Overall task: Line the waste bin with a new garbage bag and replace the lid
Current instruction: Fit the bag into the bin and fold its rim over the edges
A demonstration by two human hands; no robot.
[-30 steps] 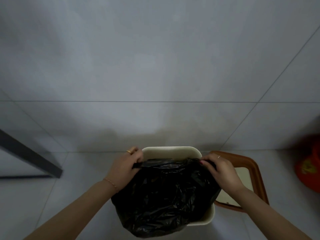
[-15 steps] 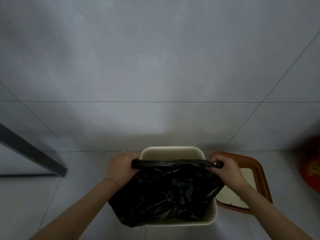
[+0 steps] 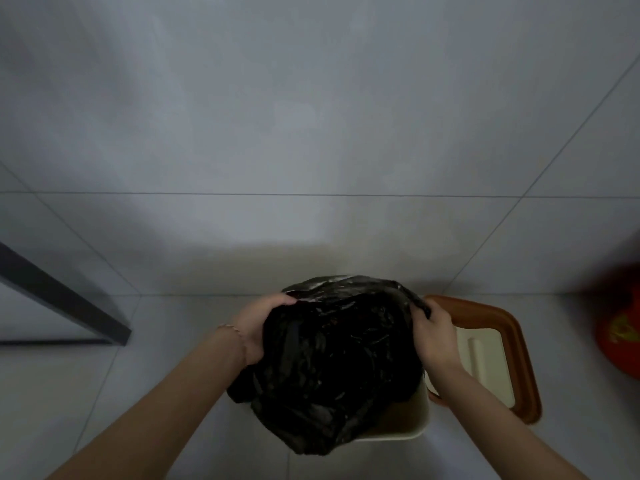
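Note:
A black garbage bag [image 3: 336, 362] is spread over the top of a cream waste bin [image 3: 417, 424] on the tiled floor, hiding the bin's far rim. Only the bin's near right corner shows. My left hand [image 3: 258, 327] grips the bag's edge on the left side. My right hand [image 3: 433, 336] grips the bag's edge at the far right corner. The lid [image 3: 498, 355], brown-rimmed with a cream flap, lies on the floor just right of the bin, partly behind my right forearm.
A grey tiled wall stands directly behind the bin. A dark metal bar [image 3: 59, 299] slants in from the left at floor level. A blurred red object [image 3: 620, 327] sits at the right edge.
The bag's far edge has been pulled up and over the bin's back rim, which showed before. Both hands moved apart and forward with the bag.

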